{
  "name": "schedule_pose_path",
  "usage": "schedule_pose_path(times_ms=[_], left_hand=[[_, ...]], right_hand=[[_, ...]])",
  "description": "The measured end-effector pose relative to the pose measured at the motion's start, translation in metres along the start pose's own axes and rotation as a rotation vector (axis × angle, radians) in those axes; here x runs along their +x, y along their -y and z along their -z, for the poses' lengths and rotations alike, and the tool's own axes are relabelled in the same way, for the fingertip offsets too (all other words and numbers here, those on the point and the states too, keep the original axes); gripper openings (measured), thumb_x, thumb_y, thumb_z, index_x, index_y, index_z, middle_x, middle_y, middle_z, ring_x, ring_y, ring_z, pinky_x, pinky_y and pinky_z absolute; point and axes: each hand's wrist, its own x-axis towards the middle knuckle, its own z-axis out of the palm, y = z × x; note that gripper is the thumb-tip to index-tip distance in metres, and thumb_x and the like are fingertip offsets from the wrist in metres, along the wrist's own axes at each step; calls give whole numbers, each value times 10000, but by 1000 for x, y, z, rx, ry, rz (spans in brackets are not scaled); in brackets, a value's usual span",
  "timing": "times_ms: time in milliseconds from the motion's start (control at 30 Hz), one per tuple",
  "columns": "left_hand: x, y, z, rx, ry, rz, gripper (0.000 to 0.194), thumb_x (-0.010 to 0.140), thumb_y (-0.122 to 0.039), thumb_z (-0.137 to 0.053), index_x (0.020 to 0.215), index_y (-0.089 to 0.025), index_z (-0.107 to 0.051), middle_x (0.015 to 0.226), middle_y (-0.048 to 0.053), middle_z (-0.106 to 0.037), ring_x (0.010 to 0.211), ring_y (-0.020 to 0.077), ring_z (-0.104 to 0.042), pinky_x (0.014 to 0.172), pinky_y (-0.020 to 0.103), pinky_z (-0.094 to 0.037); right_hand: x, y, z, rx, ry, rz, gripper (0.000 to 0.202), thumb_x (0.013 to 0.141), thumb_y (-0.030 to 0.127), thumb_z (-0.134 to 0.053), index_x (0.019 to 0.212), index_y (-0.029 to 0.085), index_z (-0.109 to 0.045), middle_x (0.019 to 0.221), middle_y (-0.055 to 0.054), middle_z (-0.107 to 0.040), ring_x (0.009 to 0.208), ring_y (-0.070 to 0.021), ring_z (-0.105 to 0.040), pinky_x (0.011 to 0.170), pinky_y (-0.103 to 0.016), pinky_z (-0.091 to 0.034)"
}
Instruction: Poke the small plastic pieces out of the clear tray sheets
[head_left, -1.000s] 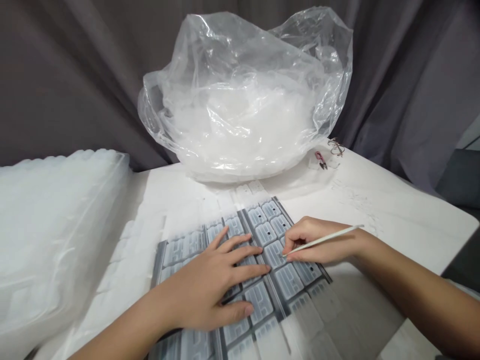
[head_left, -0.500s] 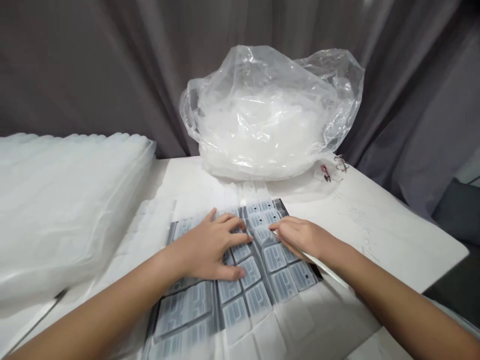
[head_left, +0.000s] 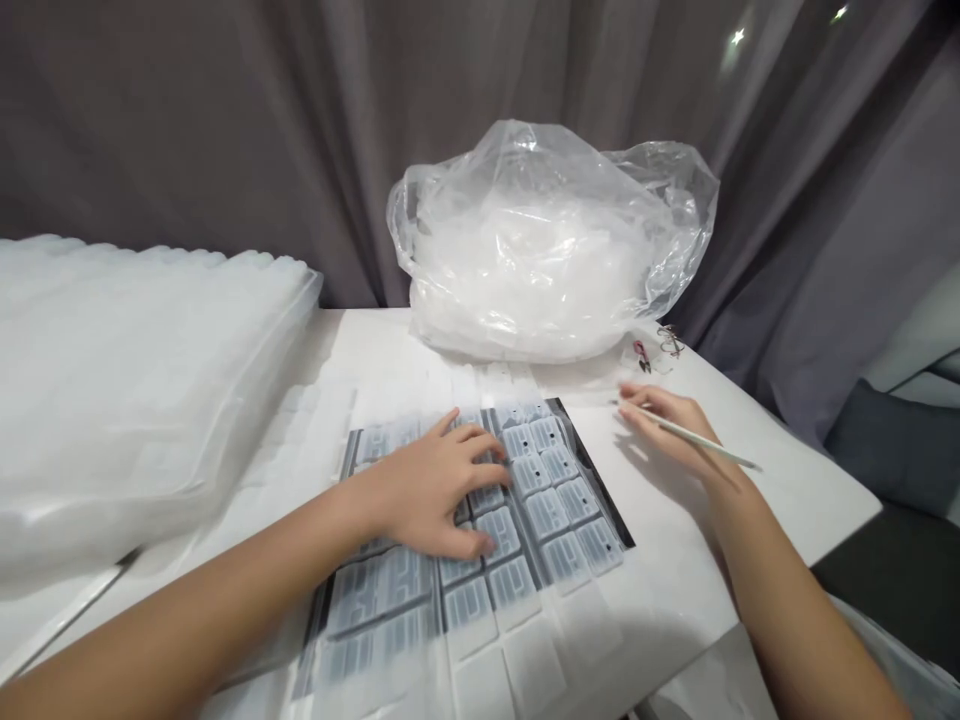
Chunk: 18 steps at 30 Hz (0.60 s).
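Note:
My left hand [head_left: 442, 488] lies with its fingers spread on a translucent plastic sheet [head_left: 510, 585] moulded into rows of small rectangular pockets. A black-and-grey panel [head_left: 596, 475] lies beneath part of this sheet. Small black dots show on several pockets in the right-hand columns. My right hand [head_left: 671, 425] is raised over the white table, right of the sheet and apart from it. Its fingers pinch a thin pale stick [head_left: 701, 441] with a dark tip, like a slim brush or pen; which of these I cannot tell. The stick's tip points left.
A big clear plastic bag [head_left: 544, 270] full of whitish material stands at the back of the white table [head_left: 780, 440]. To the left is a thick stack of translucent sheets [head_left: 142, 370]. Small red-handled clippers [head_left: 641, 356] lie by the bag. A pale dark-tipped rod [head_left: 71, 610] rests lower left.
My right hand has lifted off the pocketed sheet and moved right and up with the stick, clear of the pockets. My left hand stays spread on the sheet. The view has shifted slightly.

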Motion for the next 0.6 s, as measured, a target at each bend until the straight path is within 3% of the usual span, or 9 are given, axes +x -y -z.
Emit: schedule_pose_path(times_ms=[100, 200, 400, 533, 600], left_hand=[[2, -8, -2, -56, -2, -57, 582, 703, -506, -679, 1218, -261, -565, 1269, 112, -506, 1136, 339, -490, 1056, 623, -177], [3, -12, -5, -72, 12, -111, 682, 725, -582, -649, 1319, -292, -487, 1358, 124, -459, 1191, 365, -461, 1051, 619, -199], [5, -6, -10, -98, -7, -122, 496, 877, -519, -528, 1284, -237, -510, 1357, 148, -478, 1184, 322, -494, 1026, 549, -290], [12, -1, -13, -152, -69, -48, 304, 967, -373, -416, 1166, -189, -556, 1209, 110, -591, 1045, 239, -566, 946, 414, -385], [20, 2, -14, -140, -88, 16, 285, 955, -332, -449, 1172, -183, -557, 1165, 104, -601, 999, 235, -563, 893, 391, -407]], right_hand=[[-17, 11, -16, 262, 397, -30, 191, 811, 354, -628, 754, 173, -605, 1184, -134, -646, 1065, -259, -625, 863, -404, -498], [-25, 22, -32, 282, 577, 39, 141, 816, 315, -634, 787, 176, -628, 1151, -109, -668, 1066, -242, -624, 876, -385, -486], [-26, 25, -47, 197, 450, 75, 90, 844, 246, -588, 786, 184, -619, 1082, -65, -682, 978, -201, -638, 803, -306, -482], [-28, 20, -54, 188, 339, 48, 125, 858, 299, -581, 817, 189, -625, 831, -22, -689, 735, -146, -625, 627, -235, -458], [-28, 18, -57, 247, 256, -6, 140, 859, 334, -585, 859, 195, -603, 749, -3, -670, 645, -124, -594, 561, -214, -439]])
